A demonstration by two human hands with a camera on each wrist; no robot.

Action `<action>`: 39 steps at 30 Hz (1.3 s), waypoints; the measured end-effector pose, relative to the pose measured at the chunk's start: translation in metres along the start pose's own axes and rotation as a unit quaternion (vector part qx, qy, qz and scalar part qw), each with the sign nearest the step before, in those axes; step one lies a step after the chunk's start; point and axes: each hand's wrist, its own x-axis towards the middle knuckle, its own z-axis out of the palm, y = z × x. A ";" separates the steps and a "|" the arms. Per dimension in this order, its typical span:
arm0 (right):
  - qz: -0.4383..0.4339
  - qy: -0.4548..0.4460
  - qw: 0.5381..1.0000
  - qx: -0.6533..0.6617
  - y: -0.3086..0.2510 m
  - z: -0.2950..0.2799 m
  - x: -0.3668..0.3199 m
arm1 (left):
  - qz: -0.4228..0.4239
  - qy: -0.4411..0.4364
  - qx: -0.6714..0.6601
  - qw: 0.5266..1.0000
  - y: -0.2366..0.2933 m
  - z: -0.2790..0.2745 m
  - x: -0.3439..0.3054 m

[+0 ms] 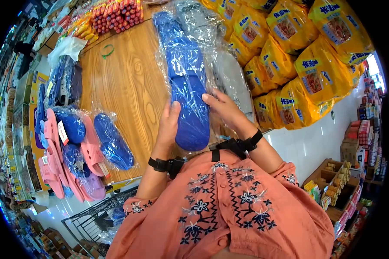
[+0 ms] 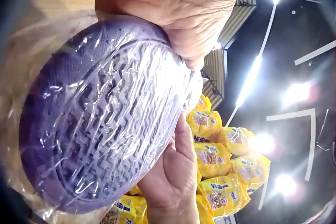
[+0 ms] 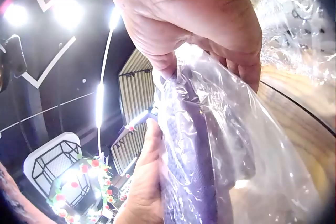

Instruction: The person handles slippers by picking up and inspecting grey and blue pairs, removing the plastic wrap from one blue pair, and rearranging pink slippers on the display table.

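Note:
Both hands hold a blue slipper (image 1: 191, 103) in clear plastic wrap, tilted up over the front edge of the wooden table. The left hand (image 1: 167, 123) grips its left edge, thumb on top; the right hand (image 1: 224, 108) grips the right edge, thumb on top. In the left wrist view the ridged sole (image 2: 115, 124) shows through the plastic, with the left hand (image 2: 173, 3) above and the right hand (image 2: 170, 176) at the far edge. The right wrist view shows the right hand (image 3: 194, 19) pinching the wrapped edge (image 3: 186, 145), its fingers behind the plastic.
Wrapped grey slippers (image 1: 233, 73) lie right of the blue ones, beside stacked yellow bags (image 1: 285, 64). Pink slippers (image 1: 52, 159) and another wrapped blue pair (image 1: 113, 142) are at the left. A green band (image 1: 108, 51) lies on the table (image 1: 129, 86). A black cart (image 1: 90, 220) stands below.

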 end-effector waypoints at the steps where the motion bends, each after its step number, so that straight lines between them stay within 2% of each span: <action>1: 0.001 0.002 1.000 -0.017 -0.001 0.001 0.000 | 0.003 0.003 0.000 1.000 -0.001 -0.001 0.000; 11: -0.071 -0.043 0.994 -0.075 -0.001 0.007 0.002 | 0.051 0.013 0.049 0.997 0.007 -0.001 0.001; 15: -0.070 -0.055 0.995 -0.052 0.008 0.005 0.007 | 0.021 0.018 0.052 0.998 0.007 -0.003 0.000; 18: -0.015 -0.034 0.999 -0.014 -0.007 0.010 -0.002 | 0.012 0.021 0.027 0.999 0.004 0.001 0.003; 21: 0.001 -0.019 1.000 0.024 -0.009 0.012 -0.004 | -0.005 0.011 -0.026 1.000 0.008 0.008 0.005; 25: 0.008 -0.027 1.000 0.003 -0.011 0.009 -0.003 | -0.027 0.028 -0.054 0.998 0.000 0.004 0.013; 27: 0.066 -0.024 0.997 -0.036 -0.021 0.011 -0.006 | -0.029 0.038 -0.037 0.998 0.001 -0.001 0.015; 29: 0.073 -0.012 0.994 -0.083 -0.016 0.008 -0.003 | -0.002 0.078 -0.026 0.997 0.002 -0.005 0.018; 31: 0.033 0.009 0.990 -0.137 0.021 -0.006 0.011 | 0.009 0.123 -0.013 0.992 0.003 -0.015 0.023; 32: 0.023 0.003 0.991 -0.135 0.035 -0.013 0.017 | 0.004 0.149 -0.005 0.989 0.002 -0.027 0.023; 34: 0.058 -0.007 0.993 -0.105 0.021 -0.009 0.012 | 0.005 0.199 0.008 0.980 0.010 -0.043 0.022; 39: 0.080 -0.023 0.994 -0.072 0.030 -0.012 0.017 | 0.013 0.234 0.019 0.972 0.014 -0.094 0.021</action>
